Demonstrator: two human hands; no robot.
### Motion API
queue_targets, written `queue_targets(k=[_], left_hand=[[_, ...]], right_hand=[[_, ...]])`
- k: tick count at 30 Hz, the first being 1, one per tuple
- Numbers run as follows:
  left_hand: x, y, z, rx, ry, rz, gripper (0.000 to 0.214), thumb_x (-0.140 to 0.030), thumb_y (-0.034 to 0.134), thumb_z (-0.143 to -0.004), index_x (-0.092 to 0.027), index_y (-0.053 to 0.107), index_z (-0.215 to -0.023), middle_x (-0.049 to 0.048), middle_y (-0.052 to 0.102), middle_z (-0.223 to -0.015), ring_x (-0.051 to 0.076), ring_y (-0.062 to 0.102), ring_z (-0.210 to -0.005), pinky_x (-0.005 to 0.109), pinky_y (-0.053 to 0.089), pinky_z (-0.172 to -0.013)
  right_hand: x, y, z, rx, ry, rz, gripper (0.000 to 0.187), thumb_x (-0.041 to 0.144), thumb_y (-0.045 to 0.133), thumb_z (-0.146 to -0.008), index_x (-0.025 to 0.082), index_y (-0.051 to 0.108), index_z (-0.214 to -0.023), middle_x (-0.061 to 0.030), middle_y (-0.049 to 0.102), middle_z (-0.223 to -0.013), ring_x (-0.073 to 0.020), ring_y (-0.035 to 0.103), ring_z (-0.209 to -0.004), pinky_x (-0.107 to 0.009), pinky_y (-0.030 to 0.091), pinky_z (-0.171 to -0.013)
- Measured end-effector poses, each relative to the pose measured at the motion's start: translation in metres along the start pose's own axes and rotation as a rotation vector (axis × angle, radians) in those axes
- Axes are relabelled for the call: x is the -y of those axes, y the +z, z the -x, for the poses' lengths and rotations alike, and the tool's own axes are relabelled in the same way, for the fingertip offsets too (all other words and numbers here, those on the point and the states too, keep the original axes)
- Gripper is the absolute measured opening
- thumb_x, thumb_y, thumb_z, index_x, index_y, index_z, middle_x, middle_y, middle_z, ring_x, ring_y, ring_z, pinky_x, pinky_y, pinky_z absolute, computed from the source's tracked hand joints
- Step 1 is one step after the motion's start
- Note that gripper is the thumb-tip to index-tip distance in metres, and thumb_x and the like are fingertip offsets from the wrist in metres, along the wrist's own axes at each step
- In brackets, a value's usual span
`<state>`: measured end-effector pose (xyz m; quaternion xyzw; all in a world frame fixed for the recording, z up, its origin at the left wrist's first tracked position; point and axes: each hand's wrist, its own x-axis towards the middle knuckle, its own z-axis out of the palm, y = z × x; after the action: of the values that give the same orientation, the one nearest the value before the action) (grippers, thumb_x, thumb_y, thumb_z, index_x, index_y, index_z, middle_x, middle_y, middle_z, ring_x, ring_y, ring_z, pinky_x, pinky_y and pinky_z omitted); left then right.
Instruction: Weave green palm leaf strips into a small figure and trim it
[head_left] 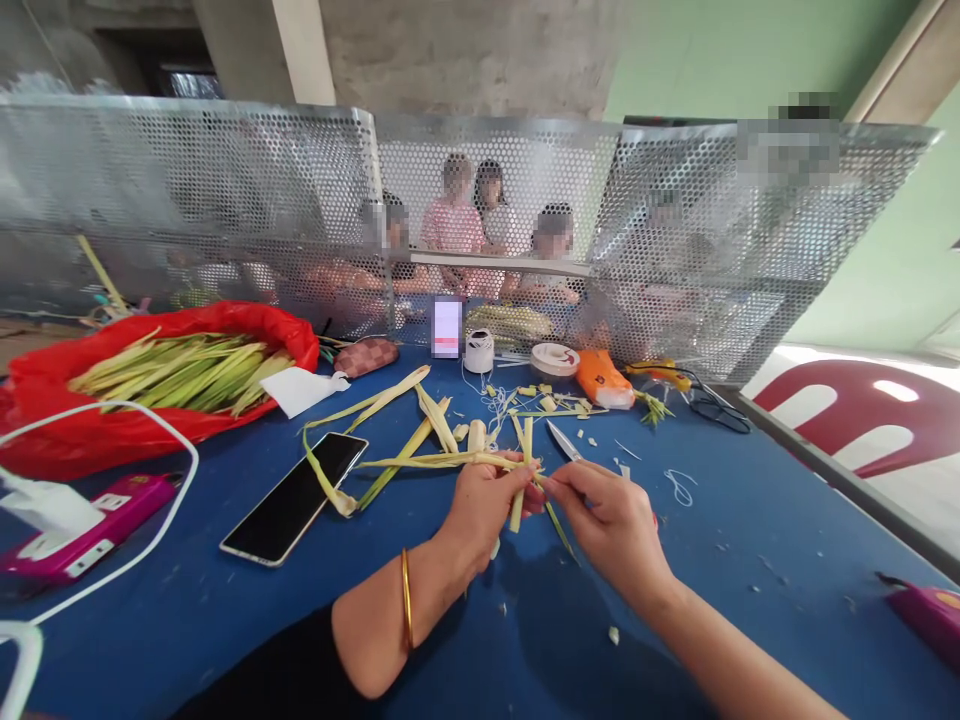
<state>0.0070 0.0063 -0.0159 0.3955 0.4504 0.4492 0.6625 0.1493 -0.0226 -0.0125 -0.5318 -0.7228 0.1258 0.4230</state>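
Pale green leaf strips (pixel 527 440) cross one another in my left hand (pixel 489 497), whose thumb and fingers are closed on them. One long strip runs out to the left over the table. My right hand (pixel 609 520) pinches the right side of the same crossed strips, fingertips close to my left thumb. A thin green end hangs below, between the hands. Just beyond my right hand lies a pair of scissors (pixel 564 440), partly hidden by it. More folded leaf strips (pixel 435 420) and a short pale stalk piece (pixel 476 436) lie beyond my left hand.
A black-screened phone (pixel 296 500) and a red bag (pixel 45 385) of leaf strips are at left, near a purple power strip (pixel 112 525) with a white cable. White thread, a tape roll (pixel 555 359) and an orange packet (pixel 604 378) lie ahead. A perforated metal screen (pixel 495 140) stands behind.
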Motion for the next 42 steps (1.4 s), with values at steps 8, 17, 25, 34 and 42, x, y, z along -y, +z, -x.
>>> queue_targets(k=[8, 17, 25, 34, 42], left_hand=[[-0.009, -0.004, -0.002, 0.007, 0.110, 0.130, 0.030, -0.024, 0.068, -0.076, -0.016, 0.065, -0.104, 0.0067, 0.074, -0.084, 0.017, 0.066, -0.088, 0.025, 0.048, -0.073], [0.003, 0.003, 0.000, 0.108, 0.068, 0.159, 0.029, -0.018, 0.064, -0.073, -0.010, 0.065, -0.102, 0.0063, 0.072, -0.075, 0.008, 0.050, -0.050, 0.020, 0.038, -0.049], [0.002, 0.004, 0.002, 0.069, 0.088, 0.229, 0.025, -0.018, 0.070, -0.065, -0.011, 0.065, -0.089, 0.0067, 0.071, -0.071, 0.011, 0.054, -0.049, 0.021, 0.039, -0.043], [-0.006, 0.000, 0.001, 0.060, -0.006, 0.233, 0.030, -0.015, 0.070, -0.069, -0.011, 0.066, -0.099, 0.0075, 0.072, -0.071, 0.018, 0.068, -0.071, 0.027, 0.051, -0.073], [-0.001, 0.001, 0.000, 0.009, 0.016, 0.150, 0.024, -0.020, 0.074, -0.068, -0.011, 0.068, -0.090, 0.0035, 0.069, -0.064, 0.013, 0.064, -0.061, 0.029, 0.052, -0.075]], right_hand=[[-0.004, 0.016, -0.005, 0.063, 0.512, -0.628, 0.041, 0.059, 0.067, -0.070, 0.019, 0.064, -0.076, -0.0028, 0.063, -0.066, -0.0157, 0.055, -0.056, -0.028, 0.043, -0.056], [0.004, 0.026, 0.004, 0.156, 0.255, -0.436, 0.042, 0.051, 0.054, -0.085, 0.019, 0.058, -0.059, -0.0026, 0.058, -0.067, -0.0173, 0.052, -0.068, -0.028, 0.041, -0.064], [0.000, 0.026, 0.008, 0.171, 0.062, -0.313, 0.037, 0.034, 0.047, -0.093, 0.019, 0.052, -0.060, -0.0019, 0.055, -0.070, -0.0166, 0.051, -0.071, -0.027, 0.040, -0.068], [-0.013, 0.019, -0.003, 0.055, 0.388, -0.516, 0.041, 0.057, 0.055, -0.084, 0.018, 0.062, -0.072, -0.0018, 0.059, -0.065, -0.0178, 0.056, -0.064, -0.029, 0.045, -0.063], [-0.010, 0.013, -0.006, -0.082, 0.339, -0.537, 0.026, 0.042, 0.065, -0.079, 0.019, 0.062, -0.069, -0.0002, 0.061, -0.060, -0.0154, 0.056, -0.059, -0.026, 0.045, -0.059]])
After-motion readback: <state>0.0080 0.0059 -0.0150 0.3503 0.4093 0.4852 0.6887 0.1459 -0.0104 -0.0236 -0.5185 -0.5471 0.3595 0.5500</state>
